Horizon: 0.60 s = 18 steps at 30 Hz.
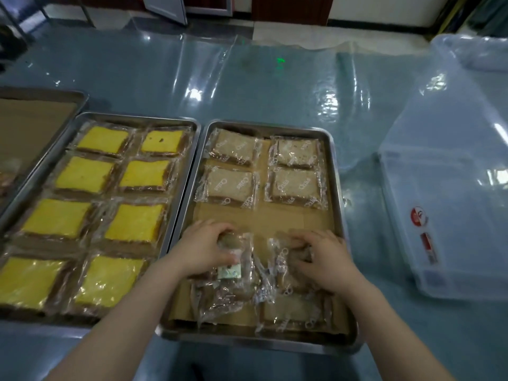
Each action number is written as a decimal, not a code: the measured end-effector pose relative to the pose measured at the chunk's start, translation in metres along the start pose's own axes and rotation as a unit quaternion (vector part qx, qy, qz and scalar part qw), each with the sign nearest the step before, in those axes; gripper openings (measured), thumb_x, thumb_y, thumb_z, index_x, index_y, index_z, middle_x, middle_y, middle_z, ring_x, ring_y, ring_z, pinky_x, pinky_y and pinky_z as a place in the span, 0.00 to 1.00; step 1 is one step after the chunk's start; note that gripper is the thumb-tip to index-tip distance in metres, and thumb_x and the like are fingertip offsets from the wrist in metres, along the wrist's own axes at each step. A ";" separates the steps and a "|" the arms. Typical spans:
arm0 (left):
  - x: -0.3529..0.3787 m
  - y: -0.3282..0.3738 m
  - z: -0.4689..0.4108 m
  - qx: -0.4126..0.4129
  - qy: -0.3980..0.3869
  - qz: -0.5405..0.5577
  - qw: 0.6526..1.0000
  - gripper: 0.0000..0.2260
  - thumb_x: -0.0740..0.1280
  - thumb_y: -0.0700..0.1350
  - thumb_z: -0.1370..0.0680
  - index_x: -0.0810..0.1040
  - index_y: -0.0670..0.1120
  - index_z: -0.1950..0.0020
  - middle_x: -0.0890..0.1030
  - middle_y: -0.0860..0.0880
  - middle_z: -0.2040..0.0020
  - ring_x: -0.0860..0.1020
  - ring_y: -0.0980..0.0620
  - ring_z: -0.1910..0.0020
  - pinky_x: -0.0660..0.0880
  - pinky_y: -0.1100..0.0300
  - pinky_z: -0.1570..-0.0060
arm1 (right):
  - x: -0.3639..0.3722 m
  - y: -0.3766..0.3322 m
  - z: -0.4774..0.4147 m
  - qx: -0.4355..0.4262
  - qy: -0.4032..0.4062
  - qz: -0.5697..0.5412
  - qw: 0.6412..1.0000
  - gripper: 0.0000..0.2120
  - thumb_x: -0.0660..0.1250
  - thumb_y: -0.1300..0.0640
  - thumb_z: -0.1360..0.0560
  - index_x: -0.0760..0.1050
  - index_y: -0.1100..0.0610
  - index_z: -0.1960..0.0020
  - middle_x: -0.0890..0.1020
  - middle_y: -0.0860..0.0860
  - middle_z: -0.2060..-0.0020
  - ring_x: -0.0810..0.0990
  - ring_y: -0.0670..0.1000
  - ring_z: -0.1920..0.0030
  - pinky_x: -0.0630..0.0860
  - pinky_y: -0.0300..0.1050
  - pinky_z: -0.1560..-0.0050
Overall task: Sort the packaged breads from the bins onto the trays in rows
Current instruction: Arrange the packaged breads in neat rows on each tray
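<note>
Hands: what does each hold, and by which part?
Left hand grips a brown bread pack by its far end; right hand another pack likewise.

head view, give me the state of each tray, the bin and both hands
yellow bread tray: full, eight packs in four rows of two
brown bread tray: two far rows set, bare paper mid-tray, packs unsettled at near end
clear bin: on the table, right of the trays
left hand: gripping a wrapped pack
right hand: pressing on a wrapped pack
</note>
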<state>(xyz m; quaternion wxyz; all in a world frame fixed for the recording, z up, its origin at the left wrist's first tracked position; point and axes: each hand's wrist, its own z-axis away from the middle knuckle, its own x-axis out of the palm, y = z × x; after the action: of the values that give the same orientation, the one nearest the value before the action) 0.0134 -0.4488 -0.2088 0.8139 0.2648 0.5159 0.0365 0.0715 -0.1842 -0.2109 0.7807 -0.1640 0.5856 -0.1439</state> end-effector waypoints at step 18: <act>0.010 0.015 0.012 0.068 0.310 -0.117 0.941 0.20 0.77 0.45 0.36 0.78 0.51 0.45 0.79 0.52 0.46 0.74 0.49 0.47 0.60 0.54 0.48 | 0.003 -0.003 -0.011 0.025 0.085 0.000 0.996 0.17 0.63 0.55 0.23 0.75 0.39 0.38 0.76 0.39 0.47 0.72 0.47 0.40 0.54 0.52 0.31</act>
<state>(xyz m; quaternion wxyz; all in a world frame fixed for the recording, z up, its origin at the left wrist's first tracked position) 0.0318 -0.4369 -0.2061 0.5924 0.2335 0.7710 -0.0139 0.0617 -0.1888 -0.2151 0.7319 -0.1311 0.6463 -0.1717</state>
